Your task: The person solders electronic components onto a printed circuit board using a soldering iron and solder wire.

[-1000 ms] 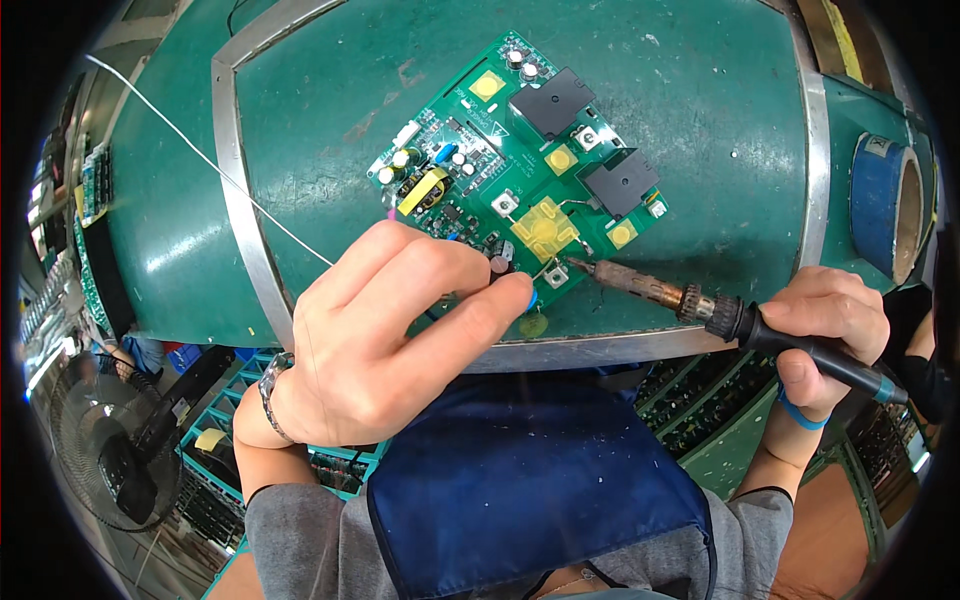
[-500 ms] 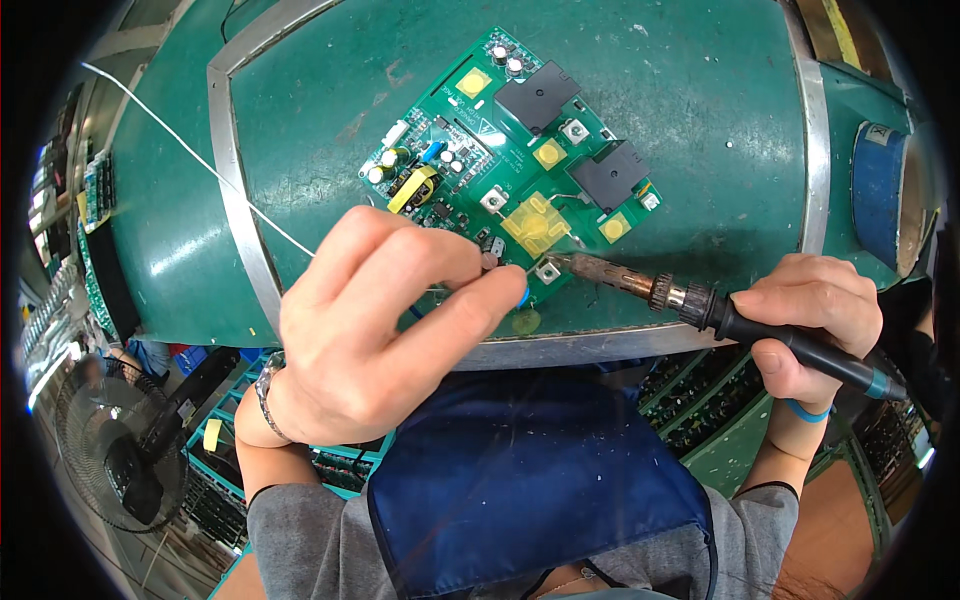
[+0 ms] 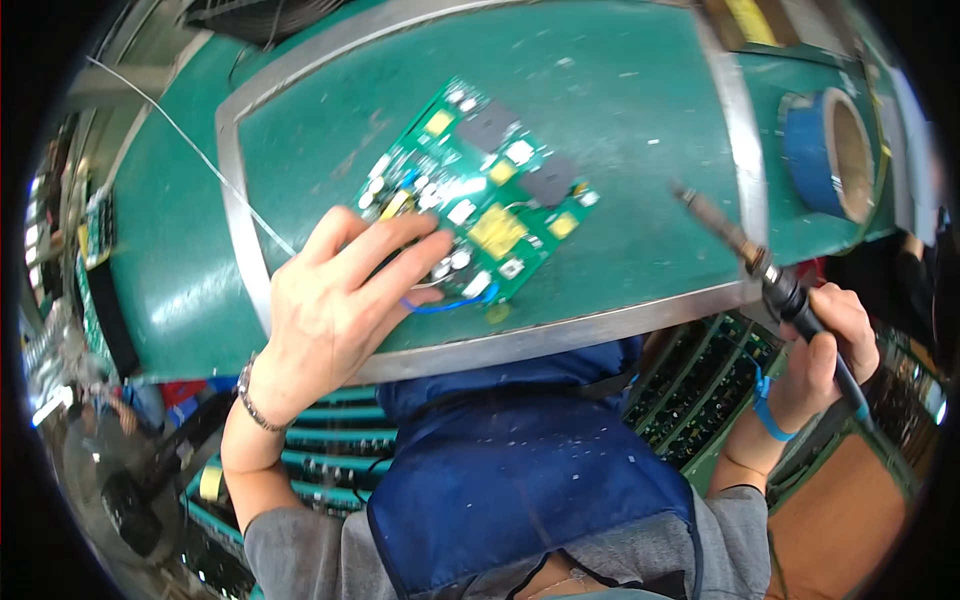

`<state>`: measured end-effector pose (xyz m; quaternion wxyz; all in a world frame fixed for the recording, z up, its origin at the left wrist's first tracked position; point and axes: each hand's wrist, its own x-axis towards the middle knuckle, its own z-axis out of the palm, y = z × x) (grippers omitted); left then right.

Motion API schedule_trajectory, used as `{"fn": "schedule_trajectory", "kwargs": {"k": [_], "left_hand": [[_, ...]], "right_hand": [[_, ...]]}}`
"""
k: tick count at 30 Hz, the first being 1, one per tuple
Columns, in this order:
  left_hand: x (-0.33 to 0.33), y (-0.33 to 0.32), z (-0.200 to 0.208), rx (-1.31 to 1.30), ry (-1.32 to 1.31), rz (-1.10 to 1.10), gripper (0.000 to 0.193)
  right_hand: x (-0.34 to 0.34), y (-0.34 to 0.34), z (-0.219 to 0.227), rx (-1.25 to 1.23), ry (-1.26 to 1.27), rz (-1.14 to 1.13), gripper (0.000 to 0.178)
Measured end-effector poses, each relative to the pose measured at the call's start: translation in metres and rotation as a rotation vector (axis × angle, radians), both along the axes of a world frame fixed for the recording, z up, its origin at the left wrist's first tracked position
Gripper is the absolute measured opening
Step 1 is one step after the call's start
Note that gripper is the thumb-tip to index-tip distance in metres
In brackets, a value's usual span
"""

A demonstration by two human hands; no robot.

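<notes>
Circuit board is set on tabletop, far-right of nearer left hand; whether gripped can't be told. Soldering iron is gripped in right hand, pointed far-left, apart from board.

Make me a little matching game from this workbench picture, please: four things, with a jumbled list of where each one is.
1. soldering iron
2. circuit board
3. blue roll
4. apron

A. Right of the metal strip on the table's right side
B. Worn, at the picture's bottom middle
C. Held in the right hand
D. Partly covered by the left hand

Pairs: 1-C, 2-D, 3-A, 4-B
</notes>
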<state>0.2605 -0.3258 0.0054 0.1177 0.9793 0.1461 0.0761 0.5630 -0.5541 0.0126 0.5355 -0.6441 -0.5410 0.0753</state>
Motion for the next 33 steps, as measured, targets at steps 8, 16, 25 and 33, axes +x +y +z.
{"fn": "schedule_trajectory", "kwargs": {"k": [8,16,25,33], "left_hand": [[-0.005,0.008,-0.012,0.172,-0.099,-0.169,0.031],[0.016,0.011,0.030,0.321,-0.329,-0.177,0.025],[0.070,0.073,0.032,-0.480,-0.034,0.184,0.019],[0.057,0.067,-0.003,-0.156,-0.243,0.339,0.031]], "right_hand": [[0.026,-0.015,-0.013,-0.053,-0.275,-0.743,0.018],[0.009,-0.010,-0.004,0.035,-0.081,-0.717,0.023],[-0.007,-0.024,-0.007,0.077,-0.163,-0.615,0.026],[-0.022,-0.027,-0.004,0.091,-0.122,-0.389,0.037]]}}
